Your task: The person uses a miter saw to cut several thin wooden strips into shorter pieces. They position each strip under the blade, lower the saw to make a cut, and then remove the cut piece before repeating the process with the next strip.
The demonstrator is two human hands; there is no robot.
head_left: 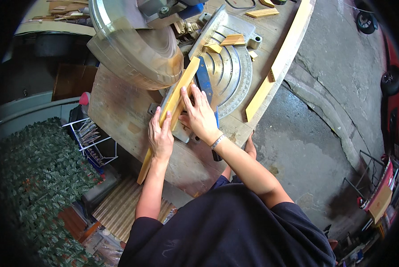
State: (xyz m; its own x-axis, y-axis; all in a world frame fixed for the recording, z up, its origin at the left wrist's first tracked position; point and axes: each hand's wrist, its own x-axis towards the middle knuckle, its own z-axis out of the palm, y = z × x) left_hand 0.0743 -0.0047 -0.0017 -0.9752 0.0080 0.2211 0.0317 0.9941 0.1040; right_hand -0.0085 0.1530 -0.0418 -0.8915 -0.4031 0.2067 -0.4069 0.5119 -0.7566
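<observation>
A long yellow wooden strip (147, 163) lies slanted along the fence of a miter saw (130, 53), its near end jutting past the table edge. My left hand (161, 137) is closed over the strip's lower half, fingers pointing forward. Farther up, my right hand (200, 113) grips the strip, fingertips on its top and thumb beside it. Another brownish wood edge shows partly beneath the right hand. The strip's far end reaches the blue slotted plate (203, 80) on the round saw base (230, 78). The saw's clear guard (139, 73) stands left of the strip.
Small wooden offcuts (232, 40) lie on the saw base. Two more strips, one long (290, 40) and one shorter (259, 99), lie along the right side of the wooden table (119, 102). Leafy greenery (39, 187) and a white wire rack (92, 138) are at left.
</observation>
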